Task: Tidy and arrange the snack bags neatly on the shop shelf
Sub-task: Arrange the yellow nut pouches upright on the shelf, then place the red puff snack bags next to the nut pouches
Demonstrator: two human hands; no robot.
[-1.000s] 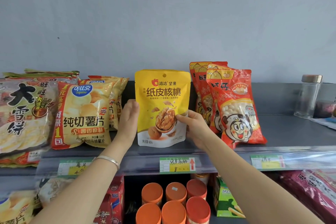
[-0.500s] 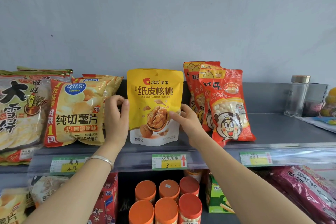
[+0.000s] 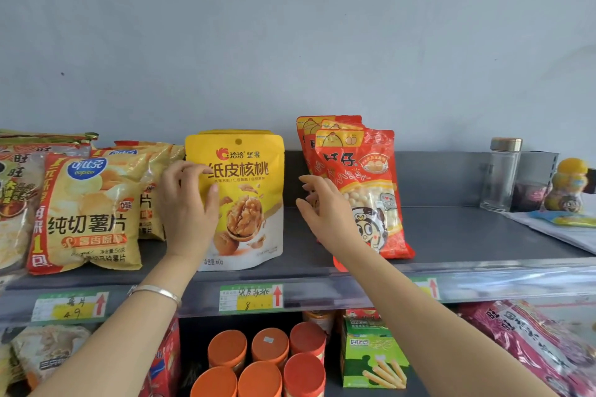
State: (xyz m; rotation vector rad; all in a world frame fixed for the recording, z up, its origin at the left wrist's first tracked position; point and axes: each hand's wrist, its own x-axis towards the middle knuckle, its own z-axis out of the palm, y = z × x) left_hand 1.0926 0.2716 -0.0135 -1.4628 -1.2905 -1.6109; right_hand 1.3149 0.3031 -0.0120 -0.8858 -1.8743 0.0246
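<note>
Snack bags line the shelf (image 3: 451, 232). From the head camera, the left hand (image 3: 187, 213) grasps the upright yellow walnut bag (image 3: 248, 203) by its left edge; the right hand (image 3: 325, 206), loose and empty, nears the leaning red bags (image 3: 364, 184). Best to square those upright, gently.

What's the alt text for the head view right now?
A person's left hand grips the left edge of an upright yellow walnut bag on a grey shop shelf, while the open right hand reaches toward the red snack bags beside it. Potato chip bags stand at left; a glass jar stands at far right.
</note>
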